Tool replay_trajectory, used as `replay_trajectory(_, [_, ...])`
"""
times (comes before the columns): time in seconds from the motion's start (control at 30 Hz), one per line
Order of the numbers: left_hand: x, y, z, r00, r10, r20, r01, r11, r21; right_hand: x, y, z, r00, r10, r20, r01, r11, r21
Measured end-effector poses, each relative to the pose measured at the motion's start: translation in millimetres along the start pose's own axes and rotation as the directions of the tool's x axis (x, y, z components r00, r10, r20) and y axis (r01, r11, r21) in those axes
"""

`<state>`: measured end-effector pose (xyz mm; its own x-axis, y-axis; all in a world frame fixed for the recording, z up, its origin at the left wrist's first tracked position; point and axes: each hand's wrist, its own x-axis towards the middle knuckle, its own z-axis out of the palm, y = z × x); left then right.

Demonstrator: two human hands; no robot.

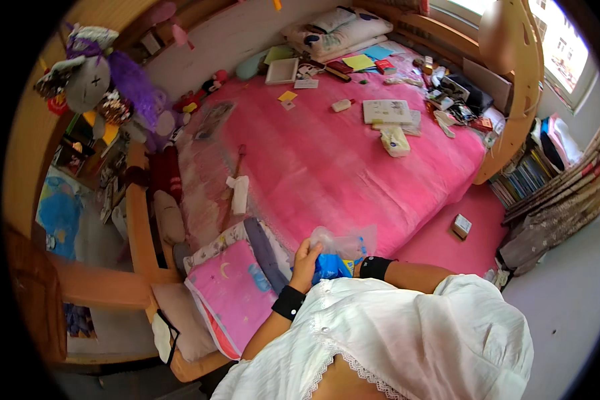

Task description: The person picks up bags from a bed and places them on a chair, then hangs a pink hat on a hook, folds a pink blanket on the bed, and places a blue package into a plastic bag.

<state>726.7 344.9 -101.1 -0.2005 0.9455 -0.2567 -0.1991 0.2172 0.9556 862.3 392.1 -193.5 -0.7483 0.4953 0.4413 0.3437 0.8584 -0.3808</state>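
My left hand [306, 264] grips a translucent plastic bag [337, 241] and a blue packet [330, 266] close to my white shirt. A yellow patch shows at the packet's right side. Against that side rests my right hand [357, 269], mostly hidden by the packet and the bag, so its fingers cannot be made out. Both wrists wear black bands. Beyond my hands spreads a bed with a pink sheet [300, 165]. Left of them lies a folded pink blanket [235, 295] with a moon print, beside a grey cloth strip [265, 250].
A wooden bed frame [140, 225] with hanging plush toys [87, 82] stands at left. On the bed are a tissue pack [395, 141], books [387, 111], a white tray [282, 71] and a stick [239, 162]. A small box [461, 226] sits at lower right near books [525, 175].
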Motion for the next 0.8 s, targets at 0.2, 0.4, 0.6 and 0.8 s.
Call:
replay_trajectory(0.2, [9.9, -15.4, -16.8, 0.998, -0.034, -0.055, 0.034, 0.999, -0.011, 15.9, 4.1, -12.8, 0.999, 0.036, 0.03, -0.039, 0.993, 0.114])
replay_trajectory(0.4, [10.7, -58.6, -44.9, 0.985, -0.017, -0.171, 0.033, 0.995, 0.09, 28.4, 5.6, -26.2, 0.995, 0.063, 0.073, -0.077, 0.976, 0.204])
replay_trajectory(0.6, [13.9, -37.3, -40.1, 0.984, -0.007, -0.18, 0.016, 0.999, 0.046, 41.0, 8.9, -34.6, 0.991, 0.077, 0.114, -0.106, 0.957, 0.271])
replay_trajectory(0.8, [17.5, 59.0, -7.6, 0.97, 0.167, -0.178, -0.148, 0.982, 0.118, 58.9, 13.4, -47.2, 0.987, 0.076, 0.139, -0.116, 0.943, 0.312])
